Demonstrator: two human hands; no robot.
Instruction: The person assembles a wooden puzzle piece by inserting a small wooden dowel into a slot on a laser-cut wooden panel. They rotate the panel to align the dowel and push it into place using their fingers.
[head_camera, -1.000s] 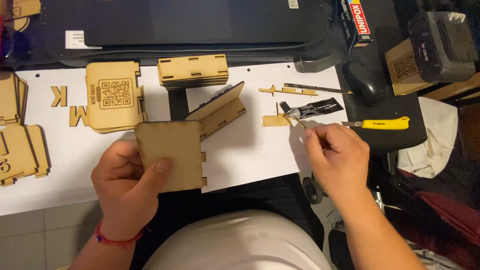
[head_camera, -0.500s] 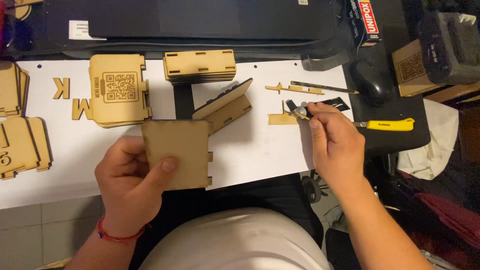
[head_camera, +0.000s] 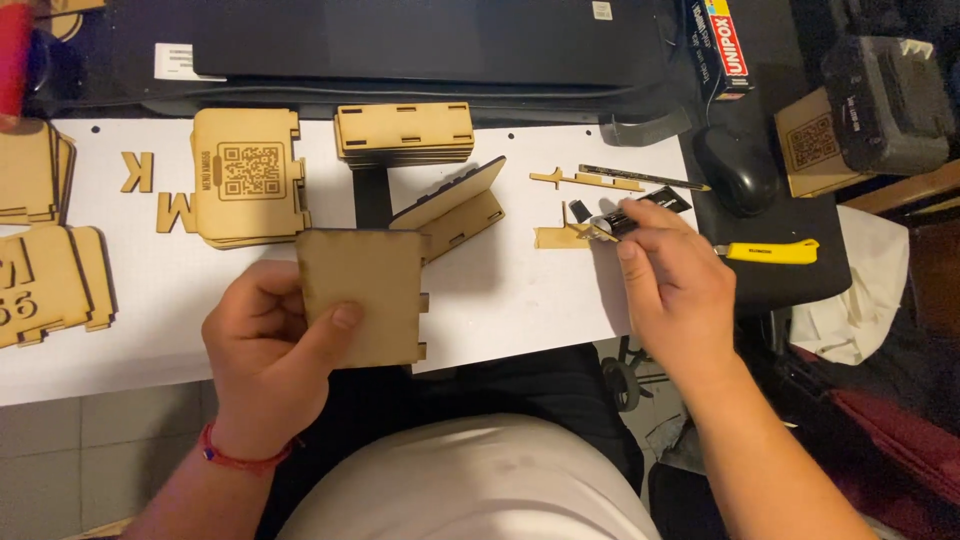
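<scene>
My left hand (head_camera: 265, 350) holds a flat brown fibreboard panel (head_camera: 362, 296) with small tabs on its right edge, thumb on its face, just above the near edge of the white sheet (head_camera: 520, 290). My right hand (head_camera: 675, 285) reaches forward over the sheet's right edge and its fingers pinch a small black tube with a light tip (head_camera: 620, 222). A small flat wooden piece (head_camera: 560, 237) lies just left of the tube's tip. A half-built wooden box (head_camera: 455, 207) stands tilted between the two hands.
Stacks of cut wooden panels (head_camera: 250, 180) (head_camera: 405, 133) and wooden letters (head_camera: 172, 212) lie at the back left. A thin wooden strip (head_camera: 588, 180), a yellow utility knife (head_camera: 768, 251), a black mouse (head_camera: 735, 168) and boxes (head_camera: 880, 90) sit at the right.
My right hand has moved forward and left from beside the yellow knife and has taken hold of the small black tube. My left hand keeps the panel, almost still.
</scene>
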